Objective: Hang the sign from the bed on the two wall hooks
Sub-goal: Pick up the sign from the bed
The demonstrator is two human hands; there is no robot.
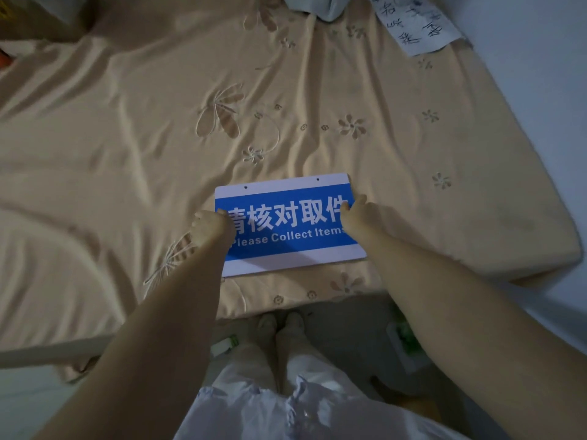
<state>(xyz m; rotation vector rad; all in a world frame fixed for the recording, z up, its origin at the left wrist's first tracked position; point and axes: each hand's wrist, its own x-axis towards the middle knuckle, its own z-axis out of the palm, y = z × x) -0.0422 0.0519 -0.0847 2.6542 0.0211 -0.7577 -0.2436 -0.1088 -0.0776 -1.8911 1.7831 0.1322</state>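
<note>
A blue and white sign [287,222] with white lettering lies flat on the beige bed sheet [158,122], close to the bed's near edge. Two small holes sit along its far white strip. My left hand [209,225] is closed around the sign's left edge, thumb on top. At the right edge, my right hand [351,212] has its fingers curled over the sign. The wall hooks are out of view.
A white paper with handwriting [416,22] lies at the bed's far right corner. A pale wall [546,90] runs along the bed's right side. Crumpled fabric [324,4] is at the far edge. My feet [279,325] stand on the floor beside small green-white objects [405,338].
</note>
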